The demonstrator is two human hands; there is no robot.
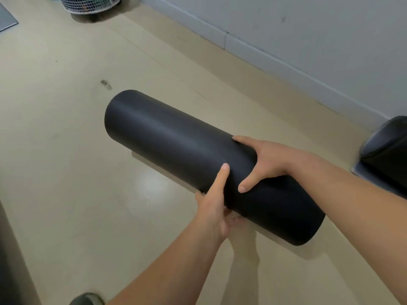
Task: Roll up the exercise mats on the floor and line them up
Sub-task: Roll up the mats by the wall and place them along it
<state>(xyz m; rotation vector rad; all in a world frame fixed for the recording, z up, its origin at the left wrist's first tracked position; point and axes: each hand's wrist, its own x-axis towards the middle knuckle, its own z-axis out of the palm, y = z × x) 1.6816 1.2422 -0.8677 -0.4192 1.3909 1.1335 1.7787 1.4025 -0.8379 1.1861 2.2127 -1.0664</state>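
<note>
A rolled black exercise mat is held above the beige floor, lying diagonally from upper left to lower right. My right hand grips it from above, thumb down its near side and fingers over the top. My left hand holds it from below and the near side, thumb up against the roll, fingers hidden underneath. A second rolled dark mat lies at the right edge by the wall, partly cut off.
A grey wall with a baseboard runs diagonally along the right. A white mesh basket stands at the top left. A dark flat edge shows at the lower left, and a shoe tip at the bottom.
</note>
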